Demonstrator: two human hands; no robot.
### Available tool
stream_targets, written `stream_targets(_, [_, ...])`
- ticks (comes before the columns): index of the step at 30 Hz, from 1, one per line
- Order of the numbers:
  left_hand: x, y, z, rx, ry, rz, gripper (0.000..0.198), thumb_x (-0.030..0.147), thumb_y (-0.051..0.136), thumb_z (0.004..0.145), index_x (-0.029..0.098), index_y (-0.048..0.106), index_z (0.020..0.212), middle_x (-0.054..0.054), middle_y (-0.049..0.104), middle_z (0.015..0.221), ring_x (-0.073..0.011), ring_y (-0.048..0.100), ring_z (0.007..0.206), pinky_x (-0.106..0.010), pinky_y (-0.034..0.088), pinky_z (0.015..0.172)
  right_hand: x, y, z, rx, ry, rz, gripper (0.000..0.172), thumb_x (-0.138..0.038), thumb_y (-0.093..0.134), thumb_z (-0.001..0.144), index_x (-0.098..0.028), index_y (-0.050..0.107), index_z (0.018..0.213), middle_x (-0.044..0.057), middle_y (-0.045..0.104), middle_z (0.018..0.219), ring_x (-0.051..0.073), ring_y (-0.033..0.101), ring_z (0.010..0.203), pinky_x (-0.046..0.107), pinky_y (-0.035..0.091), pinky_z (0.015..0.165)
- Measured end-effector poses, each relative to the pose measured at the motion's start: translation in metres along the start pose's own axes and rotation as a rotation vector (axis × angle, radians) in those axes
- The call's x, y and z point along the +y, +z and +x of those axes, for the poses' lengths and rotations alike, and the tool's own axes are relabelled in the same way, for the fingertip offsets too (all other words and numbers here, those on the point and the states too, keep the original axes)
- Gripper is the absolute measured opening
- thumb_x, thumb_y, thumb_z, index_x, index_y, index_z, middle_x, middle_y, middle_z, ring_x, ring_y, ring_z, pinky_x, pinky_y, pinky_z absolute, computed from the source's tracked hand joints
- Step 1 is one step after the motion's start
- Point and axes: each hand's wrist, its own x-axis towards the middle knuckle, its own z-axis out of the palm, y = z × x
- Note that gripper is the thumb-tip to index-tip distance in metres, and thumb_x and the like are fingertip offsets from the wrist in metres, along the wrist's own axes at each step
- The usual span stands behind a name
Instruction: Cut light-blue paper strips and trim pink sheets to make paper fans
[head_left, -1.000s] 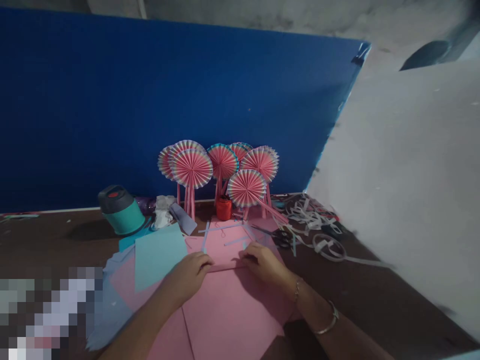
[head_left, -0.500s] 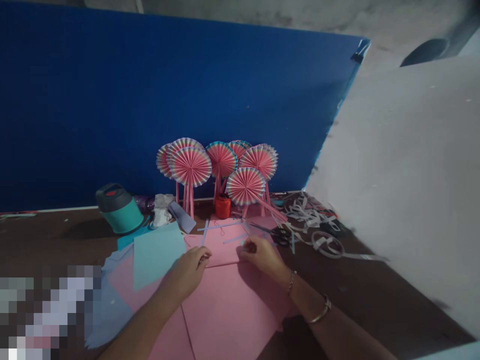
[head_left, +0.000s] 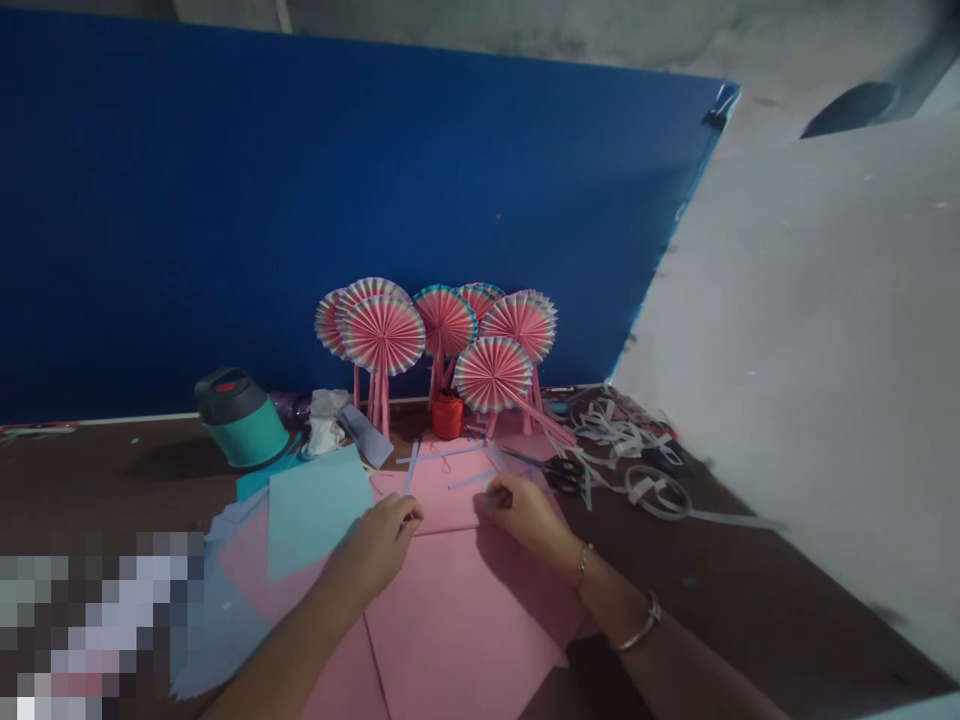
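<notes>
A large pink paper sheet (head_left: 457,610) lies on the brown table in front of me. My left hand (head_left: 379,545) and my right hand (head_left: 525,510) both pinch the folded far edge of this sheet, fingers curled and pressed on the crease. A light blue sheet (head_left: 311,510) lies just left of my left hand. Several thin paper strips (head_left: 442,455) lie beyond the fold.
Several pink pleated paper fans (head_left: 450,335) on sticks lean against a blue board (head_left: 300,200) at the back. A teal jar (head_left: 240,415), a small red pot (head_left: 448,413), scissors (head_left: 555,470) and curled paper scraps (head_left: 637,450) lie around. A grey panel (head_left: 817,350) rises on the right.
Both hands have shifted slightly away from me along the pink sheet's fold. The fingers stay pressed on the crease.
</notes>
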Motion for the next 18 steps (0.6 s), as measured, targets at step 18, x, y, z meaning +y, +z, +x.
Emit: stream_targets(18, [0.032,-0.004,-0.004,-0.093,0.324,0.448,0.046,0.004,0.041,0.087,0.029,0.063,0.119,-0.009,0.06,0.113,-0.0229,0.05,0.101,-0.038,0.038,0.084,-0.031,-0.007,-0.018,-0.24,-0.459,-0.788,0.019,-0.012,0.053,0.087,-0.019,0.071,0.092,0.008,0.065,0.095,0.022,0.053,0.096,0.033,0.035,0.082])
